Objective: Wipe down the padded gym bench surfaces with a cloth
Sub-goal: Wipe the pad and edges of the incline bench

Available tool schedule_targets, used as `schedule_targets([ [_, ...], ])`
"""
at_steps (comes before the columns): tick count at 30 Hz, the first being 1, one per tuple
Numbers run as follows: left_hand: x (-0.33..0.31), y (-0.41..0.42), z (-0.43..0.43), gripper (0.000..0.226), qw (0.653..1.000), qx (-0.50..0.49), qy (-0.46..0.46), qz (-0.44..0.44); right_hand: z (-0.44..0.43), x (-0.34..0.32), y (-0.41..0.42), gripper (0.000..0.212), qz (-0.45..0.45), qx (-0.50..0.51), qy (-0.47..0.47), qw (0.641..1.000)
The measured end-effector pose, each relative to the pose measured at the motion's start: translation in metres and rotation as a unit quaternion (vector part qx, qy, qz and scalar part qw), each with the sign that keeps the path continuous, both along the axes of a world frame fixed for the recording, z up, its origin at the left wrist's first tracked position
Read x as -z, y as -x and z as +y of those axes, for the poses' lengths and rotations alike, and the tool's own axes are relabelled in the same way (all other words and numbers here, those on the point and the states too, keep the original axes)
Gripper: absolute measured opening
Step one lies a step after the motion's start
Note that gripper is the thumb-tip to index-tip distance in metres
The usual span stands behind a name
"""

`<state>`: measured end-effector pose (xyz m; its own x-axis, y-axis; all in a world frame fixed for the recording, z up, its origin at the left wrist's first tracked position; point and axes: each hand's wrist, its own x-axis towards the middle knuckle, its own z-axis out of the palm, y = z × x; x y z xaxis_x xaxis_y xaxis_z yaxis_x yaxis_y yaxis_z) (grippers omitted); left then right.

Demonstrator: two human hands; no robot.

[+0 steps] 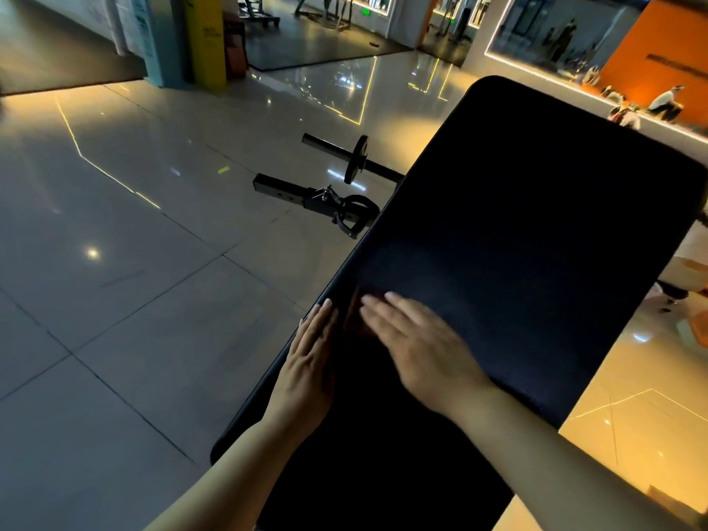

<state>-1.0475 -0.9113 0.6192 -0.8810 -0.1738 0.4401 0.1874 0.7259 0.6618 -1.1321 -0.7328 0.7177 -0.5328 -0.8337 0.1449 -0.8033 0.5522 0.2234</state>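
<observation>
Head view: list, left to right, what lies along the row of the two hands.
Going right: grey tiled floor → left hand → right hand, fingers flat → bare part of the bench pad → amber-lit floor.

Dim, warm indoor light leaves the black worktop point(536, 224) nearly featureless, while the glossy floor tiles point(153, 300) left of the worktop mirror bright spots and thin yellow strips, the right hand point(417, 339) on it is slightly motion-blurred, and lines beyond it bow.
</observation>
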Motion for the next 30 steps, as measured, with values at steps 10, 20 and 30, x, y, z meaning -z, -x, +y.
schedule_targets([
  [10,0.0,-0.008,0.01,0.065,0.999,-0.029,0.009,-0.044,-0.003,0.018,-0.028,0.068,-0.009,0.051,0.0,0.999],
  [20,-0.005,-0.016,0.038,0.067,0.994,-0.065,-0.011,-0.083,0.022,0.025,-0.034,0.065,0.014,0.125,0.084,0.989],
  [30,-0.019,-0.014,0.054,0.057,0.992,-0.078,-0.022,-0.096,0.052,0.01,-0.037,0.067,0.059,0.301,0.182,0.934],
])
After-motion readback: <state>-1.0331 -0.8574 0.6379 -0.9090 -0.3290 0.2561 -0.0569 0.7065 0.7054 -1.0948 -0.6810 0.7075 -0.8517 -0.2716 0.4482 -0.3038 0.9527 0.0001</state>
